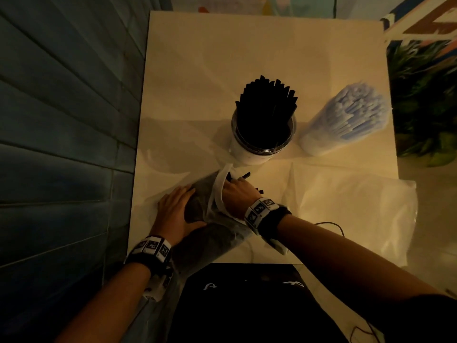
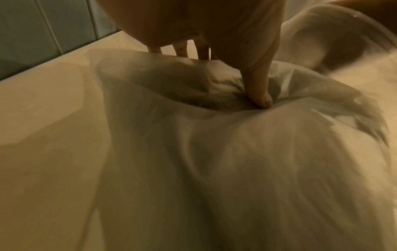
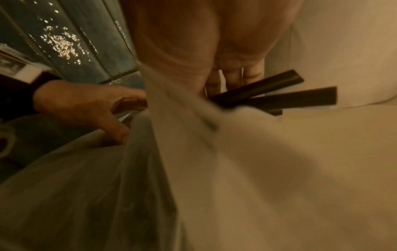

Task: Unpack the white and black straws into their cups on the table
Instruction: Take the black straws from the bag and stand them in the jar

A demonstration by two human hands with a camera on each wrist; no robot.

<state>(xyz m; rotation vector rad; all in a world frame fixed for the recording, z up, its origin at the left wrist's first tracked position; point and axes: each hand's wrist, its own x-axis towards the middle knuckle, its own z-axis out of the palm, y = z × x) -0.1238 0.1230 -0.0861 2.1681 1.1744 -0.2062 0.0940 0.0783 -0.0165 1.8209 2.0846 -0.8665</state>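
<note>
A clear plastic bag (image 1: 205,238) (image 2: 214,152) (image 3: 86,186) of black straws lies at the table's near left. My left hand (image 1: 176,211) rests flat on it, and its thumb (image 2: 257,95) presses into the film. My right hand (image 1: 236,191) (image 3: 232,76) is inside the bag's mouth and grips a few black straws (image 1: 247,175) (image 3: 275,96) whose ends stick out. Behind them stands a white cup (image 1: 247,154) full of upright black straws (image 1: 267,110). To its right, a clear cup (image 1: 319,142) holds white straws (image 1: 356,107) that lean right.
An empty, flattened plastic bag (image 1: 358,211) lies at the near right, with a thin cable (image 1: 331,224) beside it. A green plant (image 1: 425,95) stands off the table's right edge. A blue plank wall (image 1: 61,120) runs along the left side.
</note>
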